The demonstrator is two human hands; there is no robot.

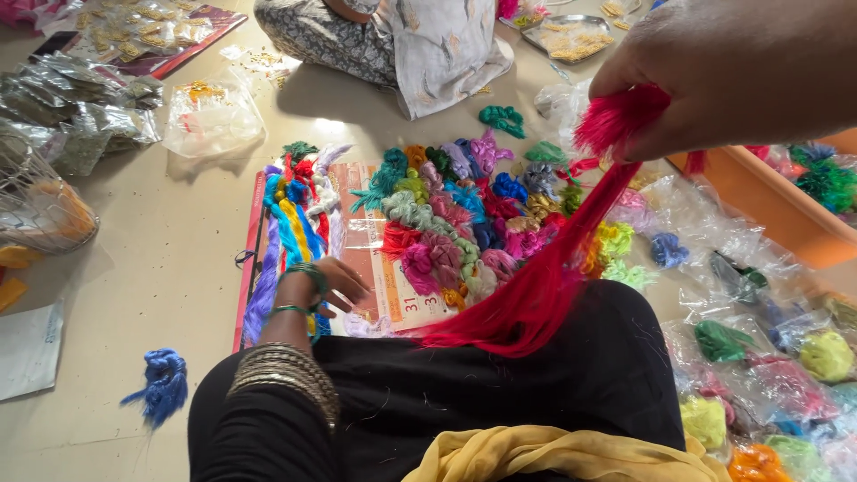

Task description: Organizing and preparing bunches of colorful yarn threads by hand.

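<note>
My right hand (732, 76) is raised close to the camera at the upper right, shut on the top of a long hank of red-pink silk thread (544, 286). The hank hangs down and drapes onto my black-clad knee. My left hand (326, 286) rests low near the floor, fingers loosely curled around green thread (308, 272), with a stack of metal bangles on the wrist. It sits beside long blue, yellow and purple skeins (286, 232) laid on a printed sheet (375, 259). A heap of many-coloured thread bundles (455, 214) lies just beyond.
Another person sits cross-legged at the top (384, 40). Clear plastic bags of thread (768, 357) spread at the right, by an orange tray (768, 201). A loose blue skein (163, 384) lies on the floor at the left, packets (80, 107) at the upper left.
</note>
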